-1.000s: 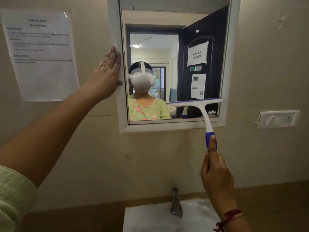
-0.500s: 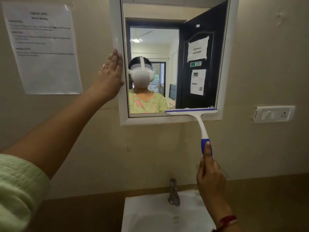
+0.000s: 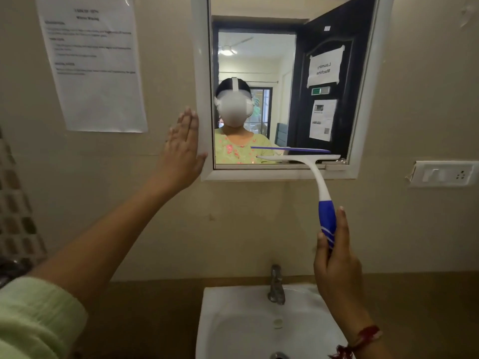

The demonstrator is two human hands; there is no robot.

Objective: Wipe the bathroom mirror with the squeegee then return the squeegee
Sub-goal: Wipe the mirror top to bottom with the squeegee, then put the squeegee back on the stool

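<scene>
A white-framed mirror [image 3: 363, 104] hangs on the beige wall above the sink. My right hand [image 3: 337, 265] grips the blue handle of a white squeegee [image 3: 315, 174]. Its blade lies level across the lower right of the glass, just above the bottom frame, and is tilted off the glass. My left hand [image 3: 182, 151] rests flat, fingers together, against the mirror's left frame edge. The glass reflects a person in a green top, a dark door with paper notices, and the squeegee's blue edge.
A white sink [image 3: 233, 325] with a metal tap [image 3: 276, 286] sits right below my right hand. A paper sheet [image 3: 93, 63] is taped to the wall at left. A switch plate [image 3: 444, 174] is at right. Tiles run along the left edge.
The squeegee went down to the mirror's bottom edge, then came slightly up and tilted away from the glass. My left hand slid lower along the left frame. My right hand dropped toward the sink.
</scene>
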